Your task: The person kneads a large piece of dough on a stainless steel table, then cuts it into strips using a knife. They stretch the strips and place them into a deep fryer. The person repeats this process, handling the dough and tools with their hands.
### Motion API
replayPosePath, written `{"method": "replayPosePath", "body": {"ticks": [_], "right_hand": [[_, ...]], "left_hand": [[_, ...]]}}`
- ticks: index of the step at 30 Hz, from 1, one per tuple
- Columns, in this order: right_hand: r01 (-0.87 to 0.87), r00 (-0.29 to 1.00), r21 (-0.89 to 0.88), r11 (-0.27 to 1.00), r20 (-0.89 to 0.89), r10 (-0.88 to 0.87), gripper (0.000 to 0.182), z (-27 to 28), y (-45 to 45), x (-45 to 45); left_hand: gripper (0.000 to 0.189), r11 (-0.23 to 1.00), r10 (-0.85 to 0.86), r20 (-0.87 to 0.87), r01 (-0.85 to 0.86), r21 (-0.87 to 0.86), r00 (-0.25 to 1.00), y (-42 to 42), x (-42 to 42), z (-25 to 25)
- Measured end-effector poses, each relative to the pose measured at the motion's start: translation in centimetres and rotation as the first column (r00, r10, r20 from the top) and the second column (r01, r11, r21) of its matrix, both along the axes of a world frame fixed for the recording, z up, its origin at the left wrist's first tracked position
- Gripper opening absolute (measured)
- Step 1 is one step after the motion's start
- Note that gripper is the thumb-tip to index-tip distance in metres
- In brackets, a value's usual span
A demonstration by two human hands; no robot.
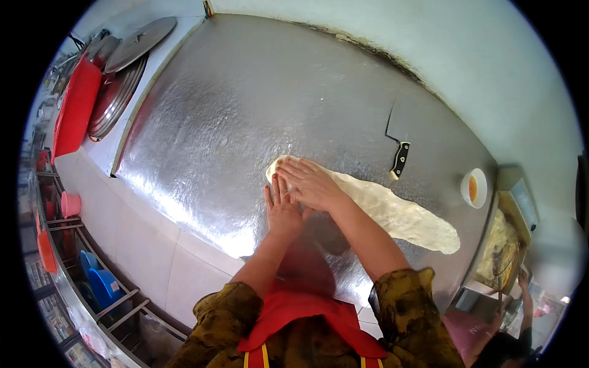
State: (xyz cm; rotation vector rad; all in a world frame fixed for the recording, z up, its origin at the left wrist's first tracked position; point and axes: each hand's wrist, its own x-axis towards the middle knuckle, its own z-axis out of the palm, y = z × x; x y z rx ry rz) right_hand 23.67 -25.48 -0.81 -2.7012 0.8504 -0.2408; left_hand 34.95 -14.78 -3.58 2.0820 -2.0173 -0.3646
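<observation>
A long, flat strip of pale dough (400, 211) lies slantwise on the shiny metal worktop (221, 101). My right hand (317, 186) rests palm down over its left end, with the fingers stretched out flat. Just below and partly against it, my left hand (284, 214) has its fingers spread, their tips at the dough's near edge. Neither hand grasps anything. Beyond the dough lies a knife (401, 158) with a black riveted handle; its blade blends into the metal surface.
A white bowl (474, 188) holding orange liquid stands at the right edge. Past it is a metal vat (511, 184) with yellowish contents, where another person's arm (526, 299) reaches in. At left are a red basin (76, 110), metal lids (140, 43) and a rack with blue containers (105, 287).
</observation>
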Motion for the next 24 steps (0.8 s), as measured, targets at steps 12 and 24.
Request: {"method": "replayPosePath", "body": {"ticks": [12,24], "right_hand": [[-0.085,0.996,-0.014,0.996,-0.025,0.084,0.064,-1.3,-0.7,2.7],[0.364,0.924,0.117,0.924,0.074,-0.374,0.071,-0.6,8.5,-6.5]], "left_hand": [[0.052,0.842,0.187,-0.454,-0.38,-0.383,0.871,3.3,3.6,2.2],[0.058,0.856,-0.508,0.13,0.482,0.188,0.852,-7.2,3.2,4.3]]}}
